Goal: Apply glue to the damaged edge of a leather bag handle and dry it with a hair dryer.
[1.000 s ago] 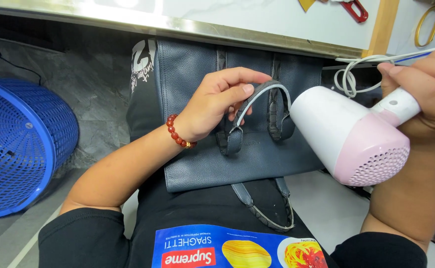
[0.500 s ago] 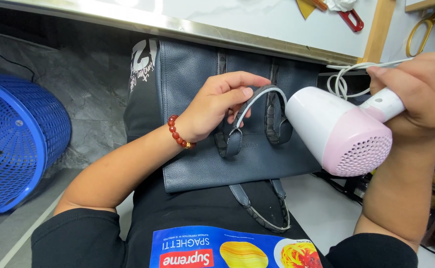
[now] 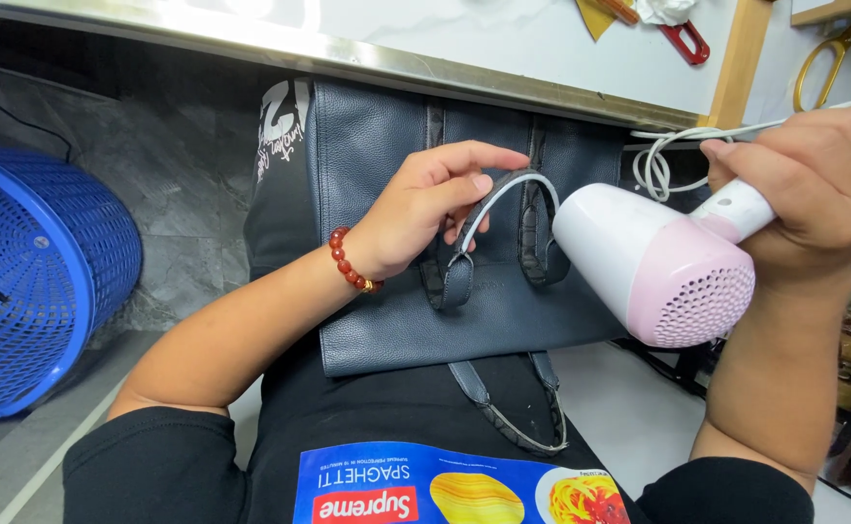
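Observation:
A dark grey leather handbag (image 3: pixel 386 311) lies on my lap below the table edge. My left hand (image 3: pixel 425 209), with a red bead bracelet on the wrist, holds one curved strap handle (image 3: pixel 503 189) of the bag between thumb and fingers. My right hand (image 3: pixel 814 184) grips the white handle of a pink and white hair dryer (image 3: pixel 653 262), whose nozzle points at the raised bag handle. Its white cord (image 3: pixel 663 155) coils behind the dryer. A second strap handle (image 3: pixel 513 408) hangs below the bag.
A blue plastic mesh basket (image 3: pixel 27 291) stands on the grey floor at left. The metal-edged white table (image 3: pixel 367 49) runs across the top, with red-handled pliers (image 3: pixel 683 39) and yellow-handled scissors (image 3: pixel 828 53) on it. A wooden post (image 3: pixel 736 58) stands at right.
The hair dryer has shifted slightly left, closer to the bag handle. My left hand keeps its hold on the handle.

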